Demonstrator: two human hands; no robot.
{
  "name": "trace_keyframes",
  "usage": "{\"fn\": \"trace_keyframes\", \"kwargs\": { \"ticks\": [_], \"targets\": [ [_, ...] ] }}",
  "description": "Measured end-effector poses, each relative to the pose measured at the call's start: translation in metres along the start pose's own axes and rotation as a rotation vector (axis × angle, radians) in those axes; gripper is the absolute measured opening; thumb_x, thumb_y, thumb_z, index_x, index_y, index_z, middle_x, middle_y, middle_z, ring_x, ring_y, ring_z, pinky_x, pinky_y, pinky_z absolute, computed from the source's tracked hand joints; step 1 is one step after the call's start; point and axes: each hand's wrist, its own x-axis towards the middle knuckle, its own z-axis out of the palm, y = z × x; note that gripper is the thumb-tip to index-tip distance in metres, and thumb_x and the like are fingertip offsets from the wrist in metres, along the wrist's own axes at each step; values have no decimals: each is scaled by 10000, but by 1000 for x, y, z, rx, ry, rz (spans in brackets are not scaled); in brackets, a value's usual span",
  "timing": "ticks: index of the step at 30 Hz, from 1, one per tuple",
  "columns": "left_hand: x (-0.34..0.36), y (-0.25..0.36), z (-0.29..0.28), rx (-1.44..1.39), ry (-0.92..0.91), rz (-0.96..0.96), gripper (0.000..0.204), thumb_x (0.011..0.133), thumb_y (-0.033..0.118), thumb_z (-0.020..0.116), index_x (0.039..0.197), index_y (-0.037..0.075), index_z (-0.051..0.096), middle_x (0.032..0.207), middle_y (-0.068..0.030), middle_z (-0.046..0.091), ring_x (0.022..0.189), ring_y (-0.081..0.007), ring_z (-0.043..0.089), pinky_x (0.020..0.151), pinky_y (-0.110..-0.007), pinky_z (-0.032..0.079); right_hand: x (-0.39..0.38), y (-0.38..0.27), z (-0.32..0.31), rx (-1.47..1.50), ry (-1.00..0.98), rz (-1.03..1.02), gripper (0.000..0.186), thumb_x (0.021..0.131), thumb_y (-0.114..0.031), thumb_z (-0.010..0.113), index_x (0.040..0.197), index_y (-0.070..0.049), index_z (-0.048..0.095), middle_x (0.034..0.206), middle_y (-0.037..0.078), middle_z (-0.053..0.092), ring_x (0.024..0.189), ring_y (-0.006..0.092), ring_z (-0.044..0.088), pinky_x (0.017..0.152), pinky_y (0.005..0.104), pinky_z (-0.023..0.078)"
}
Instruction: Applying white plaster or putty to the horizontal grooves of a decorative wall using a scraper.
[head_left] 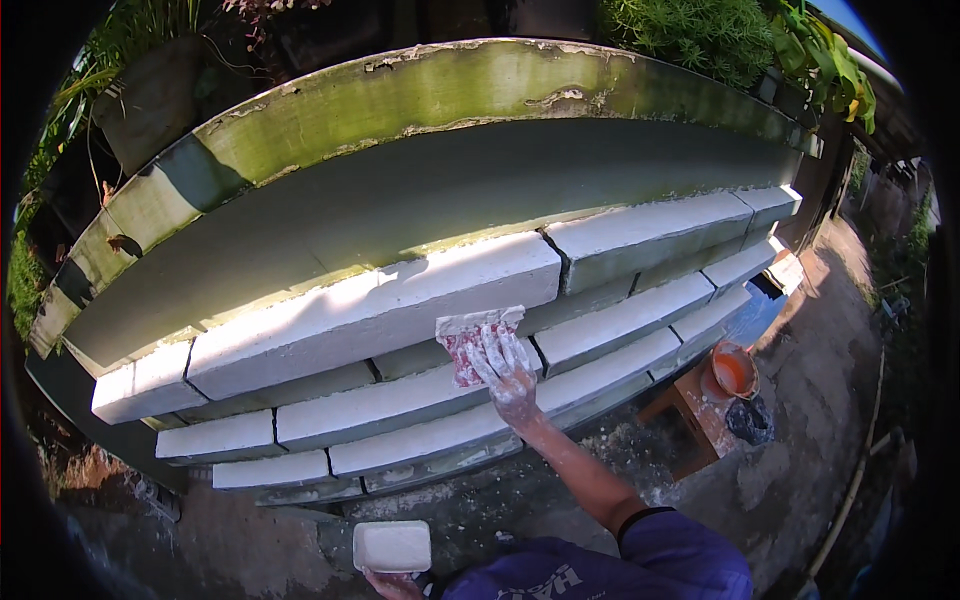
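My right hand (505, 378) is coated in white paste. Its fingers are closed over a red scraper (462, 362) smeared with the same paste, and a thick white bead lies along the scraper's far edge. That edge is at the lower part of the front face of a long pale block (400, 312) in the upper course; whether it touches cannot be told. Low in the view, my left hand (393, 584) grips the near edge of a white rectangular tub (392, 547) with whitish contents. Most of the left hand is hidden or cut off.
Stepped courses of pale blocks (400, 408) jut from the wall beneath a mossy curved ledge (420, 92). Plants in pots (150, 100) stand above. At right, an orange bucket (735, 370) and a dark plastic bag (749, 421) are by a wooden stool-like piece (700, 425) on the ground.
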Motion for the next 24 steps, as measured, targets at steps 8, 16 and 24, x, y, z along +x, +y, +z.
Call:
{"fn": "trace_keyframes", "kwargs": {
  "ticks": [8, 16, 24],
  "targets": [
    [-7, 3, -4, -74, -23, -41, 663, 941, 522, 440, 1447, 100, 363, 1448, -127, 425, 1328, -339, 396, 1093, -530, 326, -6, -38, -25, 233, 7, -142, 406, 840, -65, 574, 1230, -156, 641, 1334, 98, 570, 1247, 317, 523, 1029, 461, 430],
    [20, -16, -50, -74, -69, 25, 600, 966, 526, 393, 1391, 103, 413, 1369, -80, 497, 1218, -274, 505, 988, -437, 413, 25, -5, -3, -110, 16, 82, 497, 792, 15, 523, 1254, -131, 632, 1400, 105, 517, 1327, 287, 454, 1103, 541, 263],
    [7, -6, -58, -70, -39, 34, 587, 960, 519, 414, 1384, 114, 420, 1368, -68, 496, 1221, -252, 499, 976, -425, 416, -17, -58, -12, 87, -97, -99, 433, 803, -8, 556, 1198, -141, 671, 1332, 82, 582, 1269, 281, 519, 1090, 505, 299]
  ]
}}
